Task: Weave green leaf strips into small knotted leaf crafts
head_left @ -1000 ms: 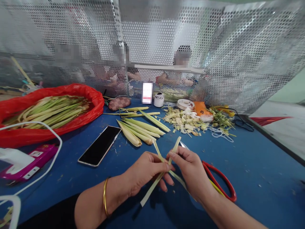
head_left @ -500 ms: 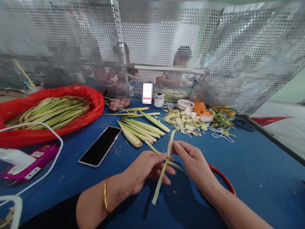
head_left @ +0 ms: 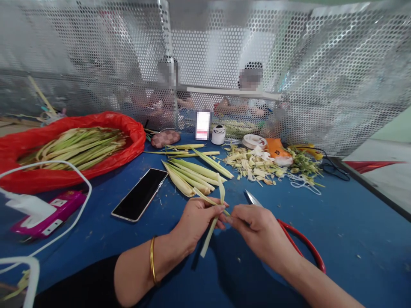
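Pale green leaf strips (head_left: 208,237) cross one another at a small knot between my hands. My left hand (head_left: 202,218), with a gold bangle at the wrist, pinches them near the crossing. One strip stands upward and another points down toward me. My right hand (head_left: 257,226) is closed, thumb and fingertips pinching a strip end just right of the crossing. Beneath and beside it lie scissors with red handles (head_left: 308,246), their blade tip (head_left: 253,197) showing past my knuckles. Just beyond my left hand, several thicker leaf stalks (head_left: 192,175) rest on the blue table.
At left are a red bag (head_left: 131,141) of long leaves, a purple power strip (head_left: 69,205) with white cables, and a black phone (head_left: 141,194). Leaf scraps (head_left: 247,162), a tape roll (head_left: 254,141) and a lit phone (head_left: 202,124) stand before a perforated metal screen (head_left: 212,51); people sit behind it.
My right hand has closed and turned, now pinching a strip end at the right of the knot. The crossed strips tilted slightly left, and the scissor blade came into view.
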A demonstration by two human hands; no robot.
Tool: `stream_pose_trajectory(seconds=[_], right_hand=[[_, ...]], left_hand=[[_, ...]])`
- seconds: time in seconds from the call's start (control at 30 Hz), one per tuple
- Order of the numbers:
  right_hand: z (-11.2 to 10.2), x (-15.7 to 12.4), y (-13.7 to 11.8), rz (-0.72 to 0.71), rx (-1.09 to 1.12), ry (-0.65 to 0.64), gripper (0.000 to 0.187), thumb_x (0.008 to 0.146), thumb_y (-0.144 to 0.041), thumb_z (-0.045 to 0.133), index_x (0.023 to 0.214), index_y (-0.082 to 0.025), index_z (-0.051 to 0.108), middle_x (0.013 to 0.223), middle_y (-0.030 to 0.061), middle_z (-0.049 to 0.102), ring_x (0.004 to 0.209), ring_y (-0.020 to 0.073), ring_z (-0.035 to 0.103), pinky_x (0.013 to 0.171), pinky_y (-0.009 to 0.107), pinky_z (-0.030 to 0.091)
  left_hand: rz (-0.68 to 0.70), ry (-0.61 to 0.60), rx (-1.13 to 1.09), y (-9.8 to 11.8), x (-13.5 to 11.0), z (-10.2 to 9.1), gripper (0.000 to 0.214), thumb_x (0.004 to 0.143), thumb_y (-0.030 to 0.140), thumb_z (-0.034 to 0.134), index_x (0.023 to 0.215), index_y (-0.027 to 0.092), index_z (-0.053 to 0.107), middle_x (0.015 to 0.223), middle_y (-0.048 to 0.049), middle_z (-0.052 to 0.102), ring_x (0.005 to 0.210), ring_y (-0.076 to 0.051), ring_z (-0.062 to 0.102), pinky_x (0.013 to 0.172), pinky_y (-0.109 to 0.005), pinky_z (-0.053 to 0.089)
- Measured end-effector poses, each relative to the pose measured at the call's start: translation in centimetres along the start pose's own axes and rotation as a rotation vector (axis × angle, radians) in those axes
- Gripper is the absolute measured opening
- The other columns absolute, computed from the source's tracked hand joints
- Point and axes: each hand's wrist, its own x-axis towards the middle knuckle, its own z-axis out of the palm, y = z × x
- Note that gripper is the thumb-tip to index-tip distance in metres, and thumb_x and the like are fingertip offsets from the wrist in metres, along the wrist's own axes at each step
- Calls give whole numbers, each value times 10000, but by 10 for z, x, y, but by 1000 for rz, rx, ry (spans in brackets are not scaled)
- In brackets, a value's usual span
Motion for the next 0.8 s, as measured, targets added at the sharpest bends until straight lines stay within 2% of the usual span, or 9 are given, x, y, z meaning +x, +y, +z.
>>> stream_pose_trajectory(seconds=[0.07, 0.17, 0.3, 0.4, 0.53, 0.67, 0.8], right_hand=[[0, 1, 1, 6, -15, -16, 392, 930, -338, 454, 563, -206, 492, 550, -20, 491, 530, 126, 408, 517, 246, 277], [-5, 4, 3, 103, 57, -43, 390, 939, -410, 428, 629, -216, 563, 590, -7, 565, 572, 148, 489, 543, 246, 326], [-12, 11, 4, 219, 344, 40, 364, 899, -499, 471, 803, -212, 673, 817, 37, 678, 782, 196, 589, 684, 274, 416], [-13, 14, 1, 260, 597, 20, 381, 869, -507, 514, 702, -191, 647, 762, 31, 653, 789, 189, 589, 727, 277, 431], [-9, 13, -2, 320, 789, 26, 321, 780, -468, 644, 632, -185, 614, 635, -5, 581, 670, 148, 539, 686, 265, 423], [-3, 12, 1, 366, 816, 58, 313, 745, -431, 687, 585, -180, 588, 560, -26, 532, 561, 117, 461, 572, 249, 372], [5, 10, 5, 365, 779, 159, 311, 752, -397, 679, 568, -184, 547, 558, -29, 516, 569, 118, 441, 564, 251, 352]], left_hand=[[10, 9, -12, -1, 3, -1, 200, 694, 240, 716, 836, 100, 701, 549, -9, 652, 416, -100, 574, 472, -199, 437], [-2, -68, -53, 0, 6, -5, 225, 714, 259, 716, 884, 112, 706, 565, 7, 643, 369, -67, 515, 417, -181, 388], [-112, -273, -169, 1, 5, -8, 202, 727, 263, 730, 882, 137, 695, 558, 31, 612, 365, -50, 477, 479, -209, 469], [-207, -369, -182, 0, 2, -7, 198, 725, 267, 745, 864, 137, 688, 542, 39, 589, 371, -48, 464, 510, -233, 503], [-238, -352, -105, -2, 1, -5, 222, 706, 278, 756, 843, 115, 694, 536, 30, 589, 372, -45, 461, 508, -218, 485], [-203, -312, 27, -4, -3, -3, 253, 716, 299, 728, 873, 102, 708, 587, -16, 654, 423, -65, 545, 477, -172, 424], [-135, -320, 98, -5, -6, -1, 279, 719, 352, 720, 840, 102, 696, 595, -40, 683, 449, -95, 585, 514, -200, 461]])
